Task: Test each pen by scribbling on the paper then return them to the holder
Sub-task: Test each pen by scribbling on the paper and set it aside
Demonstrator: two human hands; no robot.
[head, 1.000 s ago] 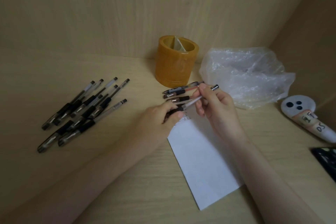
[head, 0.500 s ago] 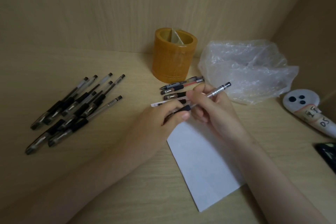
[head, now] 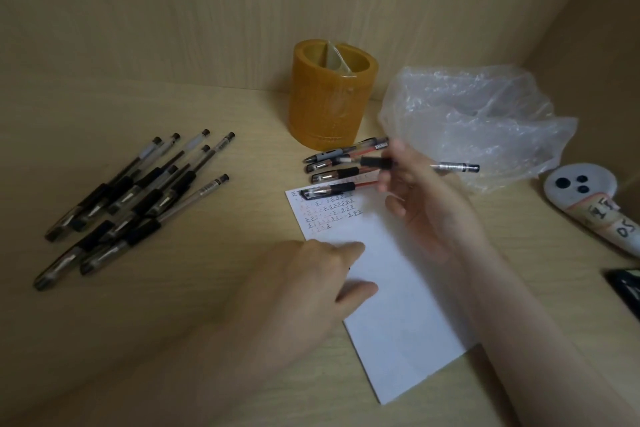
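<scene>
My right hand (head: 426, 198) holds a clear pen (head: 453, 167) crosswise above the top of the white paper (head: 405, 315), its black grip toward the left. My left hand (head: 311, 274) rests on the paper's left edge with fingers lying flat. Scribbles fill the paper's top corner. Several pens (head: 343, 166) lie in a row between the paper and the amber holder (head: 330, 97), the nearest one on the paper's top edge. A pile of several black-grip pens (head: 131, 204) lies at the left.
A crumpled clear plastic bag (head: 478, 121) sits right of the holder. A white device with black dots and labels (head: 588, 204) lies at the right edge, a dark object (head: 627, 288) below it. Wooden walls close the back and right side.
My left hand let go of the pen's tip end and dropped down onto the paper. My right hand lifted away with the pen, uncovering the scribbles.
</scene>
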